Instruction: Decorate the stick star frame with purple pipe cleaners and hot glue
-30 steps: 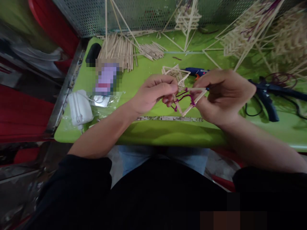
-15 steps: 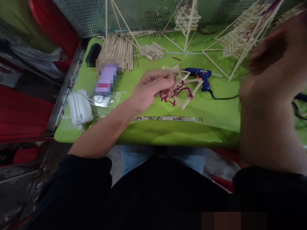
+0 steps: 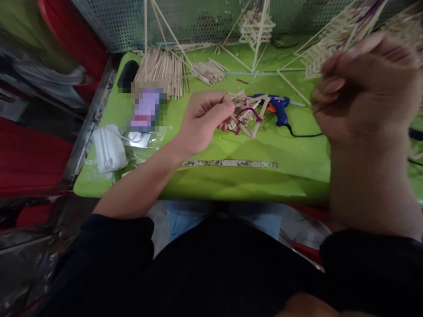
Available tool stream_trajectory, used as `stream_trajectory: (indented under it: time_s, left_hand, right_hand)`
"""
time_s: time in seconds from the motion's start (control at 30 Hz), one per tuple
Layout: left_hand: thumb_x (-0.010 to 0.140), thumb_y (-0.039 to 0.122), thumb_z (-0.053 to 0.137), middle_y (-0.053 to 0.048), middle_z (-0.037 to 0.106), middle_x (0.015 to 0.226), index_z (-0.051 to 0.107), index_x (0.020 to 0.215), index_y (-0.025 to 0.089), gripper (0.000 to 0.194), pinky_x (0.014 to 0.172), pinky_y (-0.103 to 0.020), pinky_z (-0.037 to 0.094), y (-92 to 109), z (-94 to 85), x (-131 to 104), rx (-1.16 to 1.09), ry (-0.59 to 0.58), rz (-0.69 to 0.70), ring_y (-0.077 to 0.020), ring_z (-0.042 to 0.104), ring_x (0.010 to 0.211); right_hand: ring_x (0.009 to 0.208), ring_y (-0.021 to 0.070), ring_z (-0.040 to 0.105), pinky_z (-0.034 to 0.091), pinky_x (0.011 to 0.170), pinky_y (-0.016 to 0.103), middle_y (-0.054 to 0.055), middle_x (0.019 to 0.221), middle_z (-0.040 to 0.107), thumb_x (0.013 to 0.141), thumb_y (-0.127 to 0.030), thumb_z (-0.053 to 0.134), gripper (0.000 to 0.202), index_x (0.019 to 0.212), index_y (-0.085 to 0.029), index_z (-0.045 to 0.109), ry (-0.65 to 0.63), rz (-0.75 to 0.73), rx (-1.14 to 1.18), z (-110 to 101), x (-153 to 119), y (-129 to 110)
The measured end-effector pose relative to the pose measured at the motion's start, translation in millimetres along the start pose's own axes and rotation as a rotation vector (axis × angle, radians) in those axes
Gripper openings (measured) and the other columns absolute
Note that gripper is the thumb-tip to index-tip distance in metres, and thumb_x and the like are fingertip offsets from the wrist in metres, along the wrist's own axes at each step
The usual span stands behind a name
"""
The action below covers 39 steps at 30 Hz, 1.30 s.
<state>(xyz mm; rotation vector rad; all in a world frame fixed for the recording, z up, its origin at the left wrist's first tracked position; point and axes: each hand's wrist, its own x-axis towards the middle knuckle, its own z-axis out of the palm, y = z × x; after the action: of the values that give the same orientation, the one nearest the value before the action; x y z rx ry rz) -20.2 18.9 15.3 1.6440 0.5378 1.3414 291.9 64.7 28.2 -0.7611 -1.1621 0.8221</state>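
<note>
My left hand [image 3: 206,116] is closed, pinching a small stick frame [image 3: 253,129] by its left side. Thin pale wooden sticks make up the frame, and purple yarn [image 3: 250,110] is looped and tied around parts of it. Just behind it, a blue hot glue gun [image 3: 280,108] with an orange trigger and a small red light lies on the green table [image 3: 205,182]. My right hand [image 3: 366,92] is raised at the right, fingers curled; whatever they hold, if anything, is hidden. It partly covers a larger stick structure [image 3: 325,50] behind it.
A pile of loose sticks [image 3: 165,72] and shorter sticks [image 3: 209,70] lie at the back left. Another stick structure [image 3: 256,28] stands by the perforated panel [image 3: 122,26]. A phone [image 3: 147,108], a white pouch [image 3: 109,149] and a flat patterned strip [image 3: 231,163] lie nearer.
My right hand has come down and left from the upper right, its fingers now more visible. The stick frame in my left hand has tilted and shifted slightly left.
</note>
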Motion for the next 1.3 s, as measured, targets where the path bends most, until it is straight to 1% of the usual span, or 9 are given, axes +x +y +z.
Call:
stream_trajectory:
  time_s: [0.07, 0.13, 0.33, 0.47, 0.6, 0.8, 1.0, 1.13, 1.3]
  left_hand:
    - [0.111, 0.052, 0.078, 0.002, 0.055, 0.061, 0.069, 0.071, 0.025, 0.048, 0.058, -0.034, 0.037, 1.3, 1.1, 0.0, 0.033, -0.009, 0.06, -0.0118, 0.046, 0.056]
    - [0.112, 0.041, 0.076, 0.002, 0.053, 0.062, 0.066, 0.07, 0.023, 0.046, 0.06, -0.034, 0.033, 5.1, 3.3, -1.2, 0.112, 0.008, 0.089, -0.0115, 0.044, 0.057]
    - [0.115, 0.035, 0.071, 0.001, 0.056, 0.069, 0.061, 0.074, 0.024, 0.044, 0.069, -0.036, 0.036, 18.7, 10.2, -12.5, 0.431, 0.068, 0.115, -0.0144, 0.048, 0.065]
    - [0.114, 0.032, 0.069, 0.001, 0.053, 0.071, 0.057, 0.077, 0.025, 0.04, 0.074, -0.039, 0.035, 19.5, 11.7, -19.0, 0.616, 0.086, 0.2, -0.0167, 0.047, 0.069]
    - [0.116, 0.038, 0.068, -0.001, 0.052, 0.072, 0.056, 0.081, 0.027, 0.039, 0.075, -0.042, 0.033, 16.5, 14.2, -21.5, 0.747, 0.082, 0.247, -0.0196, 0.047, 0.071]
    - [0.116, 0.035, 0.068, 0.001, 0.051, 0.071, 0.056, 0.08, 0.025, 0.04, 0.071, -0.039, 0.033, 15.5, 17.9, -22.5, 0.686, 0.135, 0.303, -0.0169, 0.043, 0.069]
    - [0.118, 0.051, 0.071, 0.002, 0.056, 0.072, 0.071, 0.077, 0.023, 0.049, 0.071, -0.029, 0.046, 15.4, 15.3, -16.6, 0.419, 0.22, 0.139, -0.0118, 0.056, 0.066]
    - [0.115, 0.053, 0.077, 0.002, 0.058, 0.061, 0.075, 0.074, 0.024, 0.051, 0.055, -0.029, 0.038, 6.4, 13.0, -8.4, 0.165, 0.211, 0.251, -0.0106, 0.05, 0.053]
    - [0.113, 0.061, 0.079, 0.002, 0.062, 0.061, 0.08, 0.078, 0.026, 0.049, 0.051, -0.031, 0.04, -3.5, 12.4, -7.0, -0.001, 0.202, 0.083, -0.0124, 0.052, 0.05]
  right_hand:
    - [0.043, 0.0107, 0.053, 0.025, 0.032, 0.026, 0.001, 0.069, 0.076, 0.051, -0.038, 0.12, 0.053, 0.076, -0.026, 0.076, 0.002, 0.101, 0.113, 27.9, -20.0, -1.8]
    - [0.042, 0.0129, 0.057, 0.032, 0.032, 0.027, 0.002, 0.067, 0.077, 0.05, -0.042, 0.124, 0.052, 0.079, -0.026, 0.083, -0.081, 0.118, 0.085, 44.5, -32.5, -3.0]
    - [0.047, 0.0134, 0.061, 0.045, 0.041, 0.033, 0.003, 0.068, 0.077, 0.077, -0.048, 0.116, 0.033, 0.09, -0.026, 0.095, -0.284, -0.157, -0.188, 49.7, -54.9, -18.9]
    - [0.064, 0.0173, 0.068, 0.049, 0.055, 0.038, 0.001, 0.083, 0.085, 0.092, -0.036, 0.106, 0.012, 0.099, -0.033, 0.097, -0.235, -0.231, -0.501, 51.6, -75.7, -31.4]
    - [0.068, 0.0201, 0.07, 0.055, 0.062, 0.041, -0.002, 0.087, 0.086, 0.089, -0.035, 0.106, 0.016, 0.102, -0.039, 0.096, -0.259, -0.271, -0.646, 57.8, -87.0, -31.5]
    - [0.058, 0.0179, 0.05, 0.052, 0.06, 0.041, 0.001, 0.07, 0.073, 0.102, -0.04, 0.095, 0.01, 0.094, -0.033, 0.094, -0.168, -0.265, -0.643, 63.5, -86.4, -33.0]
    - [0.059, 0.0128, 0.042, 0.039, 0.053, 0.035, 0.002, 0.068, 0.066, 0.097, -0.064, 0.098, 0.04, 0.089, -0.026, 0.09, -0.227, -0.079, -0.449, 63.8, -73.1, -33.3]
    - [0.061, 0.0105, 0.04, 0.027, 0.054, 0.032, 0.0, 0.074, 0.069, 0.09, -0.053, 0.107, 0.031, 0.099, -0.028, 0.091, -0.333, 0.168, -0.191, 69.5, -76.0, -28.0]
    - [0.057, 0.0067, 0.03, 0.015, 0.051, 0.028, -0.003, 0.074, 0.065, 0.077, -0.042, 0.113, 0.038, 0.102, -0.026, 0.089, -0.415, 0.46, 0.201, 80.7, -86.9, -23.4]
